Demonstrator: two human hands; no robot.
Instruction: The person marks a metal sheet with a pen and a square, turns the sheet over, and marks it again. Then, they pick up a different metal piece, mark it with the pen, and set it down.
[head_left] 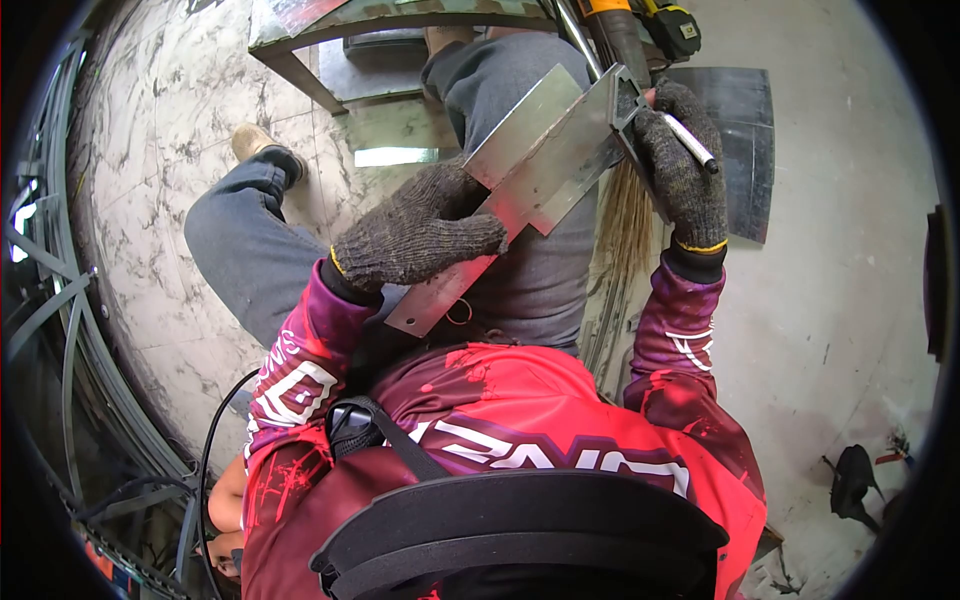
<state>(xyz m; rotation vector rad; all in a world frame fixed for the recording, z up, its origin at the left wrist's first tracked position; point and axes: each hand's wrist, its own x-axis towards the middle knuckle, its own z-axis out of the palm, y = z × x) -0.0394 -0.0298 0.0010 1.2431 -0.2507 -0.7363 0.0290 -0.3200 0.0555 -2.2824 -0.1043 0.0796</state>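
Marking out a flat, shiny steel strip (520, 190) across my lap.
I judge this the scribing step: my gloved left hand (420, 235) presses flat, fingers spread, on the strip; my gloved right hand (685, 165) has fingers curled round a white marker pen (690, 142) and a small metal square (622, 100) at the strip's far end. Next calls for holding the square steady against the edge.
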